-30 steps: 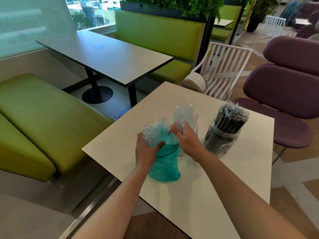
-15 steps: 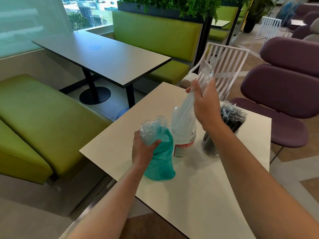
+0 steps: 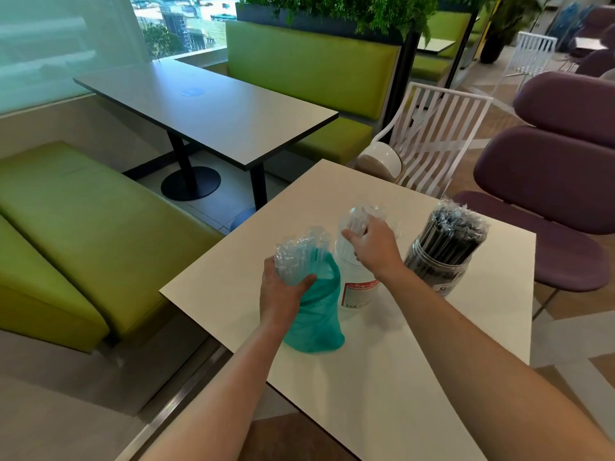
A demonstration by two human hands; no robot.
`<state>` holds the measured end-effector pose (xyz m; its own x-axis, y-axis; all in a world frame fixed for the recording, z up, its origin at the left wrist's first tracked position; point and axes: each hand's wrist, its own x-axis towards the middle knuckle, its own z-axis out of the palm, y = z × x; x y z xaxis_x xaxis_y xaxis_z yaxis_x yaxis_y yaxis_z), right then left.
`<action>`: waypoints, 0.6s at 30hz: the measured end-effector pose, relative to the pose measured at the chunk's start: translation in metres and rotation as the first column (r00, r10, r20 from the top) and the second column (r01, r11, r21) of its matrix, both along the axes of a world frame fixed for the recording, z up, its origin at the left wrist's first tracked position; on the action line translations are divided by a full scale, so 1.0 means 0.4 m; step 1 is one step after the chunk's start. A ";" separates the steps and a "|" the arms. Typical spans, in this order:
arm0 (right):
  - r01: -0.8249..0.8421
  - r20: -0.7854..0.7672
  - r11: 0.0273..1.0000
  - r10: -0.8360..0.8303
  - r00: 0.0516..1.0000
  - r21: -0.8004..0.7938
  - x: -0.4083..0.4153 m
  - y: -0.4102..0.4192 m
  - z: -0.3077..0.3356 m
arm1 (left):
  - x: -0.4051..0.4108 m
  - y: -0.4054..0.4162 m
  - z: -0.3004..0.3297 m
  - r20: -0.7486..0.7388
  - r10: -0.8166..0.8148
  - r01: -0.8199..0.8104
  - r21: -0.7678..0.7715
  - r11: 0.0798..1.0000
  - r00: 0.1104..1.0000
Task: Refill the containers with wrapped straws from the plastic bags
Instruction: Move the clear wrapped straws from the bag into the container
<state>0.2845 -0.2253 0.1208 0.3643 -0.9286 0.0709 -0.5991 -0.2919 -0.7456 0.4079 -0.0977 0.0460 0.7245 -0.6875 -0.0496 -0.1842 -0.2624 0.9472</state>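
A teal plastic bag (image 3: 316, 314) stands on the cream table (image 3: 399, 377), and wrapped clear straws (image 3: 299, 251) poke out of its top. My left hand (image 3: 283, 287) grips the bag and straws near the opening. Beside it on the right is a clear jar (image 3: 357, 287) with a red-and-white label, holding wrapped white straws (image 3: 369, 214). My right hand (image 3: 372, 241) rests on top of these straws, fingers curled around their tops. Further right, a second clear jar (image 3: 439, 261) is packed with wrapped black straws (image 3: 456, 224).
A white slatted chair (image 3: 432, 138) stands at the table's far edge. Purple seats (image 3: 549, 194) are on the right, green benches (image 3: 83, 227) on the left. A grey table (image 3: 206, 108) stands beyond. The table's near half is bare.
My right hand lifted a bundle of white straws out of the bag, carried it high over the clear jar, then lowered it into the jar. My left hand kept hold of the bag.
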 end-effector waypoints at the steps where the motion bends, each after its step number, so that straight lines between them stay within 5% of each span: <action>1: -0.009 -0.034 1.000 0.010 0.999 0.021 0.002 -0.002 -0.012 | 0.000 0.000 0.000 -0.001 -0.002 0.002 0.002 1.000 1.000; 4: -0.022 -0.074 0.999 0.024 0.997 0.028 0.011 -0.007 -0.025 | 0.003 0.003 -0.001 -0.009 -0.005 0.005 -0.004 1.000 1.000; 10: 0.029 0.141 0.993 -0.012 0.990 -0.116 0.038 -0.006 0.002 | 0.006 0.005 0.001 -0.035 -0.002 0.001 -0.020 1.000 0.999; 18: 0.003 0.111 0.974 0.023 0.994 -0.228 0.030 0.001 -0.021 | 0.007 0.014 0.008 -0.046 -0.025 0.023 -0.042 0.999 0.999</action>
<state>0.2965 -0.2248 0.1123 0.3508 -0.8798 0.3208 -0.5116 -0.4670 -0.7213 0.4109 -0.0921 0.0491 0.7050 -0.7072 -0.0539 -0.1453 -0.2183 0.9650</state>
